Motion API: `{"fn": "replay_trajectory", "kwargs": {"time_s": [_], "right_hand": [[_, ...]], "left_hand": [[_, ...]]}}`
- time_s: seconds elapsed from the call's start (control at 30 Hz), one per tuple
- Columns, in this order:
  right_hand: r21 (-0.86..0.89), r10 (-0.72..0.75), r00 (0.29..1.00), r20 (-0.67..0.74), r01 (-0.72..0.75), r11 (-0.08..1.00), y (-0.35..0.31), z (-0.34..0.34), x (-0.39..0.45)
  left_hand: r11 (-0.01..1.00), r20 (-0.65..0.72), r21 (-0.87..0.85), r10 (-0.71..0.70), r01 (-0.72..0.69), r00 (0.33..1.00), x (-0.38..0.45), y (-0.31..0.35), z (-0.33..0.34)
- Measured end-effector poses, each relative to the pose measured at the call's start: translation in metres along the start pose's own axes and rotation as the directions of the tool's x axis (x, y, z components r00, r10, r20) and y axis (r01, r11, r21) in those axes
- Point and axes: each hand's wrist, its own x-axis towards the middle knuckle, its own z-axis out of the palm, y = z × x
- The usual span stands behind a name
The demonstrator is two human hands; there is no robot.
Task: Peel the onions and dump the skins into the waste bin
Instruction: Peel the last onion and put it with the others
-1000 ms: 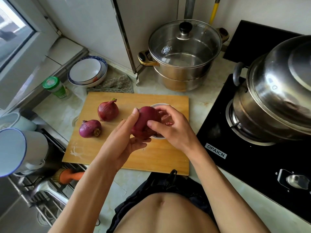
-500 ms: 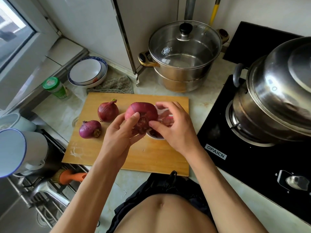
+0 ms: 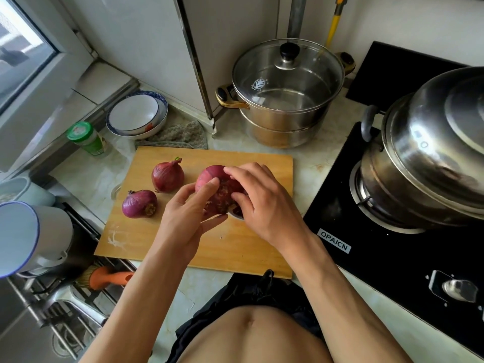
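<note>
Head view: the left hand [image 3: 187, 218] cradles a red onion [image 3: 218, 191] from below and from the side, fingers curled round it, and holds it just above the wooden cutting board [image 3: 167, 244]. The right hand [image 3: 264, 203] comes over the top, with its fingertips [image 3: 235, 198] pinching at the rough root end, which faces the camera. A small white bowl rim peeps out under the onion; what it holds cannot be seen. 2 more unpeeled onions lie on the board to the left, the far onion [image 3: 167, 176] with its stem stub up and the near onion [image 3: 140, 204] on its side with its root end toward the person. No waste bin shows in this view.

The onion looks firm and fairly weighty for one hand, so a cupped palm seems right. Its outer skin is likely dry, thin and brittle, apt to tear in flakes instead of 1 sheet. The root end probably gives the best start, as the skin there is ragged and lifts under a nail. The layer beneath may be smooth and slippery, so the holding hand should keep a firm wrap.
</note>
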Motion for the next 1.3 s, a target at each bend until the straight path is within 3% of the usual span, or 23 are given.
{"fn": "replay_trajectory", "kwargs": {"time_s": [0.43, 0.6, 0.87, 1.17, 1.3], "right_hand": [[0.142, 0.144, 0.989, -0.020, -0.140, 0.980, 0.005, 0.005, -0.002], [0.161, 0.147, 0.988, -0.053, -0.137, 0.977, 0.005, 0.001, -0.002], [0.175, 0.183, 0.983, -0.015, -0.177, 0.969, 0.007, -0.002, -0.009], [0.184, 0.257, 0.966, -0.011, -0.251, 0.950, 0.010, -0.007, -0.012], [0.111, 0.332, 0.943, -0.025, -0.328, 0.938, 0.018, -0.003, -0.012]], "left_hand": [[0.999, -0.031, 0.018, -0.041, 0.041, 0.999, 0.002, -0.002, -0.003], [0.994, 0.017, -0.034, -0.106, 0.107, 0.994, -0.001, -0.002, -0.001], [0.969, 0.023, -0.193, -0.151, 0.153, 0.988, -0.003, 0.001, 0.003], [0.968, -0.026, -0.212, -0.142, 0.134, 0.989, -0.005, 0.006, 0.002], [0.968, -0.032, -0.215, -0.141, 0.131, 0.989, -0.005, 0.004, 0.002]]}}
